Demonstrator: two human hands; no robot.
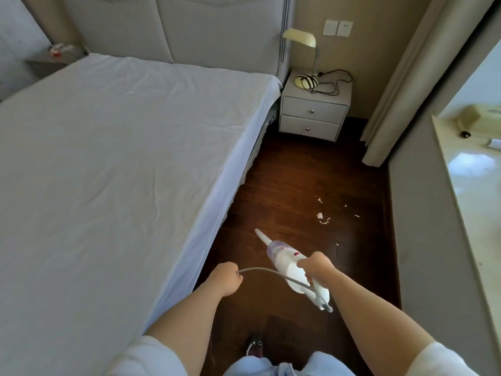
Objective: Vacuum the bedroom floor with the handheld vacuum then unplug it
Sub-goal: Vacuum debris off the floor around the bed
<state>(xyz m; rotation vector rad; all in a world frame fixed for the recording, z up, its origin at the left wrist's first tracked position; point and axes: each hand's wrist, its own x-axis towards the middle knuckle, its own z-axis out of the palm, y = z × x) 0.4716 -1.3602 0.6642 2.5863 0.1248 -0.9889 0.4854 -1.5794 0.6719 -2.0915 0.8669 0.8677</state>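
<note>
A strip of dark floor (298, 185) runs ahead, open down the middle; the bed (108, 158) walls it in on the left, a grey wall (423, 226) on the right. Nightstand (314, 115) and curtain (401, 90) close off the far end, with scraps (322, 218) scattered between
</note>
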